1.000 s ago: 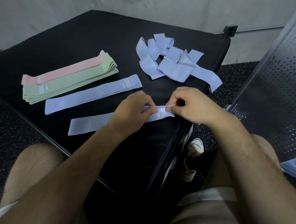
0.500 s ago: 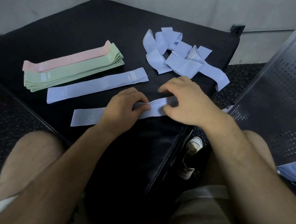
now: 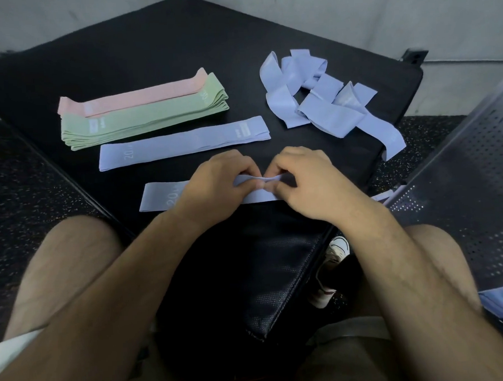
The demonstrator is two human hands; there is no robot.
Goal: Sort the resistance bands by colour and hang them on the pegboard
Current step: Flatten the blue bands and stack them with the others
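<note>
Sorted stack: a pink band [image 3: 134, 97] lies on the green stack [image 3: 144, 120] at the left of the bench [image 3: 149, 50]; a careless forearm sweep would probably skew the layers.
Flat lilac band [image 3: 183, 143]: just beside the green stack, clear of both hands.
Held lilac band [image 3: 160, 196]: flat near the bench's front edge, with its right end bunched between the hands; being elastic, it may spring from the pinch and slide off.
Left hand [image 3: 215, 182]: fingers curled, pinching the band's bunched end.
Right hand [image 3: 305, 181]: fingers curled, pinching the same end from the other side.
Tangled lilac pile [image 3: 327, 104]: one tail hangs over the bench's right edge; pulling a single loop free may drag others to the floor.
Hidden: the fingers cover the held band's end, so twist or fold cannot be told; its print is partly covered.
Perforated panel [image 3: 462, 179]: cut off at right, no pegs visible; whether it is the pegboard is unclear.
</note>
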